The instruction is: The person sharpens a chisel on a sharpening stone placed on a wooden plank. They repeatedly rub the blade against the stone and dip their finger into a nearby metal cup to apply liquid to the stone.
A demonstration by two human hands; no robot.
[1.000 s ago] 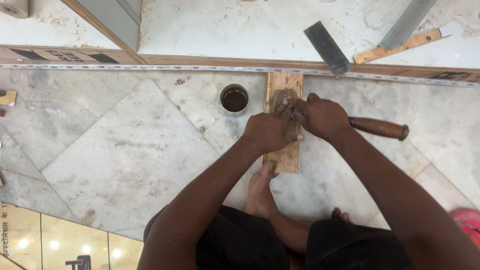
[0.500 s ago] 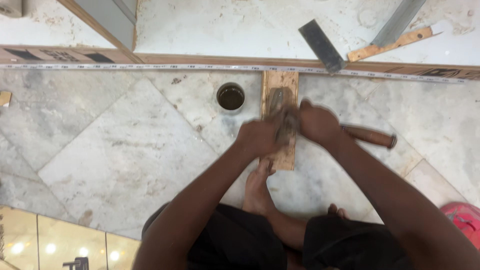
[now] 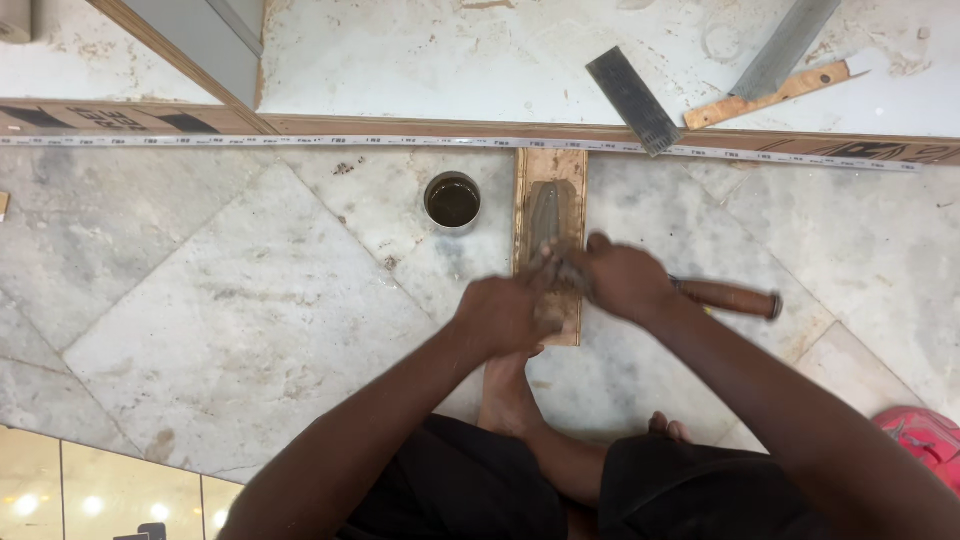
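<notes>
Chisel (image 3: 690, 292): brown wooden handle, lying roughly level, blade end pressed on the sharpening stone (image 3: 548, 215). Stone: dark grey, worn, set in a wooden block (image 3: 549, 165) lying flat, just right of the small round tin (image 3: 452, 201).

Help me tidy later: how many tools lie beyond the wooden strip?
2: a flat dark rasp just past the strip, and a wooden-handled saw to its right. More may lie outside the view.

on the floor (image 3: 200, 300), a wooden block (image 3: 548, 200) with a sharpening stone (image 3: 546, 212) on top; small tin (image 3: 452, 201) just left of it. both hands (image 3: 560, 295) meeting over the block's near end, chisel handle (image 3: 728, 297) sticking out right. beyond the threshold strip (image 3: 400, 128), two saw blades (image 3: 632, 98) lying well apart from the block.
</notes>
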